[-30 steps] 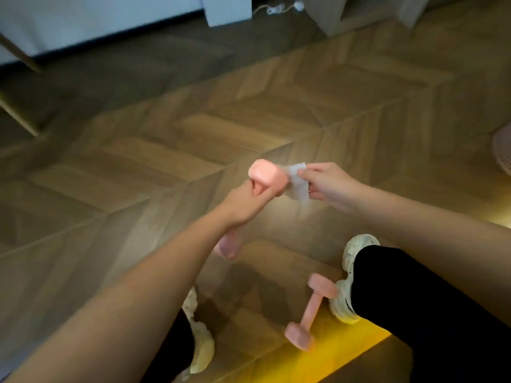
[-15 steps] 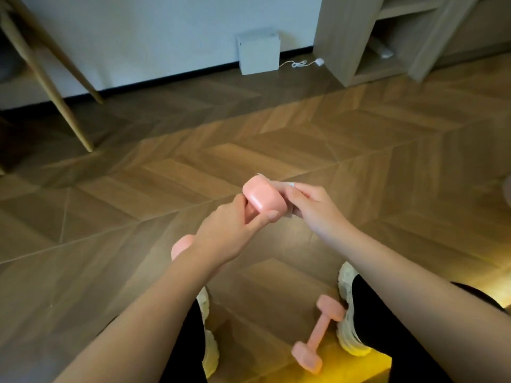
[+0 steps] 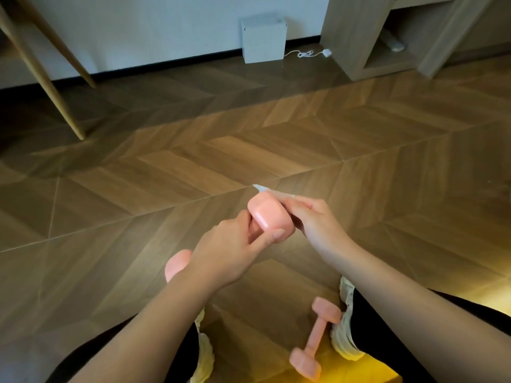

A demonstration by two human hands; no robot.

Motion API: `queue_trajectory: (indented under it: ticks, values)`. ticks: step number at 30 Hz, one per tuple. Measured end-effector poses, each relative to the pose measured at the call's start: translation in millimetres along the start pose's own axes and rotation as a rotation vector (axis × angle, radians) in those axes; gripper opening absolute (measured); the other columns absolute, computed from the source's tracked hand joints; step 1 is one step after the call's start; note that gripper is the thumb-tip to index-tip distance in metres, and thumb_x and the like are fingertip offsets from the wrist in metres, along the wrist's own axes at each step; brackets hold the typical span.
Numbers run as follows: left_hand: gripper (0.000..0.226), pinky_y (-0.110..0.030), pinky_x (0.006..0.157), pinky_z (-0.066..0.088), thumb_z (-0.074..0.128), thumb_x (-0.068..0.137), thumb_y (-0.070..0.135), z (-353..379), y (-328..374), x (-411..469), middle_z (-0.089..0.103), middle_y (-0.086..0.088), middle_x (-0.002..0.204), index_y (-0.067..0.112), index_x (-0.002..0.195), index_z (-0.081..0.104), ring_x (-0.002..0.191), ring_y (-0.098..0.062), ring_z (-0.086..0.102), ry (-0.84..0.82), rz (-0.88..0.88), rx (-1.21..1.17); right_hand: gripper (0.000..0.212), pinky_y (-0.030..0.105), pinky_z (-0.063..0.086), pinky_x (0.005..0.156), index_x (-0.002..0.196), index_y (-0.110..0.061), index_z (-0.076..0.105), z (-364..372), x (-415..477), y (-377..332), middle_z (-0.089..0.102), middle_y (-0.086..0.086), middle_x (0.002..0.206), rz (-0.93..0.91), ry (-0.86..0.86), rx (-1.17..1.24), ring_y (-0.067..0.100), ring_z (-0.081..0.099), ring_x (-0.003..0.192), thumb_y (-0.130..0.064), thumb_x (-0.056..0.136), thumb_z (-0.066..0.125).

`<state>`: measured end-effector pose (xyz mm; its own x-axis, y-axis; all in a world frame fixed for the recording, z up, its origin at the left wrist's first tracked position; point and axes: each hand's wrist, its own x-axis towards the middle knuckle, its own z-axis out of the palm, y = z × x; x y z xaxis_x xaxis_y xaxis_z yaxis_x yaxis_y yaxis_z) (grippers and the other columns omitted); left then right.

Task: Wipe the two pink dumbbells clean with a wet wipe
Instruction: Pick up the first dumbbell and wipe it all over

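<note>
My left hand (image 3: 229,252) grips the handle of a pink dumbbell (image 3: 269,218) held up in front of me, its upper head toward the camera and its lower head showing below my wrist. My right hand (image 3: 315,225) holds a white wet wipe (image 3: 262,188) against the far side of the upper head; only the wipe's edge shows above my fingers. A second pink dumbbell (image 3: 315,338) lies on the wooden floor between my feet, beside my right shoe.
My light shoes (image 3: 344,338) and black trouser legs fill the bottom. Wooden chair legs (image 3: 47,78) stand at the far left. A white box (image 3: 264,37) with a cable sits against the wall, and a wooden shelf unit (image 3: 359,51) at the far right.
The view has tilted up, showing the wall and furniture. My right hand moved the wipe from the side of the dumbbell head round behind it, and the dumbbell has turned its end face toward me.
</note>
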<state>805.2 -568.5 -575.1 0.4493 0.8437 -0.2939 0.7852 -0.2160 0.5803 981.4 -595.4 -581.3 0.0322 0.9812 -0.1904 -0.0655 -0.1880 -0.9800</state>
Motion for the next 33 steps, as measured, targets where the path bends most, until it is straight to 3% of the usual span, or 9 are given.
queue_trajectory:
  ticks: [5, 10, 15, 17, 21, 27, 29, 31, 33]
  values:
    - [0.082, -0.043, 0.078, 0.052, 0.026, 0.069, 0.092, 0, 3, 7, 0.068, 0.005, 0.089, 0.023, 0.104, 0.055, 0.084, -0.02, 0.063, 0.019, 0.026, -0.068, 0.036, 0.035, 0.04, 0.11, 0.127, -0.004, 0.063, -11, -10, 4, 0.064, 0.007, 0.133, -0.085, -0.013, 0.063, 0.018, 0.055, 0.129, -0.011, 0.101, 0.039]
    - [0.082, -0.04, 0.073, 0.052, 0.021, 0.067, 0.093, 7, 8, 8, 0.066, 0.008, 0.089, 0.028, 0.106, 0.053, 0.081, -0.017, 0.062, -0.008, 0.086, 0.023, 0.032, 0.035, 0.043, 0.107, 0.112, -0.02, 0.071, -13, -7, -2, 0.07, 0.003, 0.123, -0.06, 0.032, 0.067, 0.015, 0.061, 0.121, -0.01, 0.102, 0.043]
    - [0.08, -0.043, 0.076, 0.052, 0.021, 0.067, 0.092, 9, 4, 9, 0.066, 0.008, 0.086, 0.028, 0.102, 0.053, 0.08, -0.017, 0.062, -0.015, 0.066, -0.048, 0.034, 0.037, 0.039, 0.112, 0.125, -0.005, 0.063, -18, -13, 1, 0.064, 0.009, 0.131, -0.096, -0.003, 0.045, 0.019, 0.055, 0.13, -0.011, 0.1, 0.041]
    - [0.077, -0.039, 0.071, 0.051, 0.021, 0.067, 0.094, 10, 4, 8, 0.063, 0.012, 0.082, 0.031, 0.1, 0.05, 0.077, -0.012, 0.061, -0.018, 0.088, -0.038, 0.033, 0.039, 0.04, 0.111, 0.121, -0.009, 0.066, -15, -9, -2, 0.066, 0.009, 0.128, -0.06, -0.001, 0.021, 0.021, 0.057, 0.127, -0.005, 0.103, 0.038]
    - [0.07, -0.036, 0.069, 0.049, 0.021, 0.067, 0.094, 10, 1, 11, 0.062, 0.013, 0.079, 0.035, 0.092, 0.048, 0.076, -0.012, 0.061, -0.012, 0.063, -0.055, 0.035, 0.026, 0.04, 0.108, 0.121, -0.011, 0.066, -12, -14, -5, 0.065, 0.003, 0.13, -0.131, -0.03, -0.008, 0.012, 0.055, 0.129, -0.016, 0.098, 0.041]
    - [0.077, -0.04, 0.071, 0.05, 0.02, 0.068, 0.094, 10, -2, 10, 0.062, 0.01, 0.079, 0.029, 0.095, 0.051, 0.076, -0.016, 0.061, 0.007, 0.075, -0.035, 0.034, 0.042, 0.035, 0.116, 0.126, 0.001, 0.062, -13, -11, -4, 0.062, 0.01, 0.133, -0.097, -0.012, -0.07, 0.016, 0.054, 0.131, -0.001, 0.103, 0.037]
    - [0.077, -0.042, 0.074, 0.051, 0.02, 0.068, 0.093, 10, -2, 12, 0.064, 0.008, 0.081, 0.027, 0.094, 0.051, 0.078, -0.018, 0.062, 0.013, 0.048, -0.038, 0.033, 0.031, 0.042, 0.109, 0.122, -0.007, 0.066, -10, -14, -7, 0.07, -0.001, 0.119, -0.121, 0.009, -0.102, 0.006, 0.06, 0.119, -0.009, 0.101, 0.04]
    - [0.075, -0.043, 0.076, 0.052, 0.02, 0.069, 0.091, 8, -3, 14, 0.065, 0.006, 0.083, 0.027, 0.092, 0.051, 0.08, -0.02, 0.062, 0.019, 0.013, -0.053, 0.032, 0.012, 0.047, 0.085, 0.109, -0.02, 0.069, -12, -21, -3, 0.07, -0.02, 0.081, -0.14, 0.03, -0.123, -0.007, 0.063, 0.087, -0.011, 0.098, 0.04]
    - [0.076, -0.044, 0.077, 0.052, 0.021, 0.069, 0.091, 6, -3, 14, 0.065, 0.006, 0.082, 0.026, 0.093, 0.052, 0.079, -0.02, 0.062, 0.024, 0.013, -0.053, 0.03, 0.013, 0.046, 0.085, 0.105, -0.021, 0.071, -12, -22, -4, 0.069, -0.019, 0.085, -0.136, 0.053, -0.106, -0.007, 0.062, 0.087, -0.012, 0.098, 0.042]
